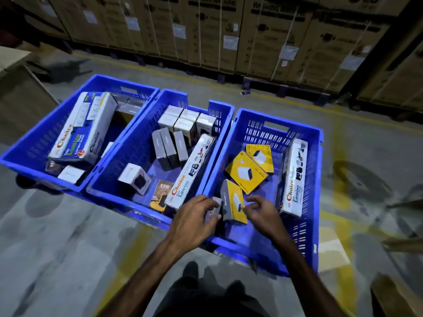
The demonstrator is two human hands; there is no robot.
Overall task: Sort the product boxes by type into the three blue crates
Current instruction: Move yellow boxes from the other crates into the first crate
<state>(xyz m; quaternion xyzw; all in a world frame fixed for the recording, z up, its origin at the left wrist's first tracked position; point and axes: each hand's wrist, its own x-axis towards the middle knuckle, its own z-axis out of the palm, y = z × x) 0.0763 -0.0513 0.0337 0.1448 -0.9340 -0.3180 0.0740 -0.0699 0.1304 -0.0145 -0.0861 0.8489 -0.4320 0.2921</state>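
Observation:
Three blue crates stand side by side on the floor: left crate (29,156), middle crate (128,161), right crate (304,225). My left hand (194,220) grips a small grey box (214,210) at the right crate's near left corner. My right hand (261,211) hovers beside a yellow-and-grey box (231,202), with its fingers loosely curled and its fingertips at the box's edge. Two more yellow boxes (247,172) lie further in. A long white Choice box (294,177) leans on the right wall. The middle crate holds small white boxes (180,120), grey boxes (168,149) and another long Choice box (190,172).
The left crate holds a large Choice box (82,129) and small boxes. Stacked brown cartons (229,33) line the back. Yellow floor lines run past the crates. A wooden board (20,92) stands at the left. My legs are visible below.

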